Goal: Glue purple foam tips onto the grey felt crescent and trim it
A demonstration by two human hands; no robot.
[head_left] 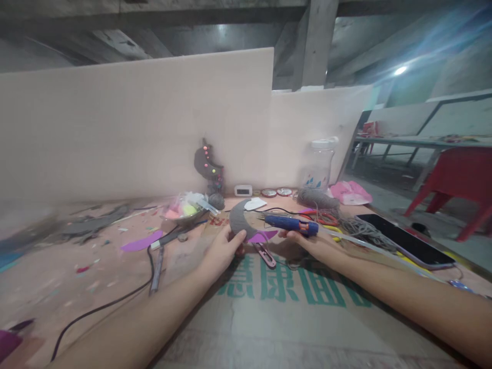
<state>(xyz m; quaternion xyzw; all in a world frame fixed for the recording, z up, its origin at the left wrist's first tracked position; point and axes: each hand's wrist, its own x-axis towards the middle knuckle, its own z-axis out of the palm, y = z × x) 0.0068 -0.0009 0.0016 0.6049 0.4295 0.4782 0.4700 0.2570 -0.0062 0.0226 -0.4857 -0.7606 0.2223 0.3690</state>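
My left hand (229,243) pinches the lower end of a grey crescent-shaped piece (239,219), holding it upright above the cardboard. In my right hand (296,239) is a blue hot glue gun (289,224), its nozzle pointing left toward the crescent, with a small gap between them. A clear glue stick (359,240) runs out of the gun's back to the right. Below and between my hands lies a pink thread snipper (266,254). A purple piece (263,236) shows just behind it.
A bowl of colourful bits (185,215) and a decorated dark crescent (207,163) stand at the back. Grey yarn (317,199), a clear bottle (320,164) and a phone (403,241) are on the right. A black cable (115,300) crosses the left side.
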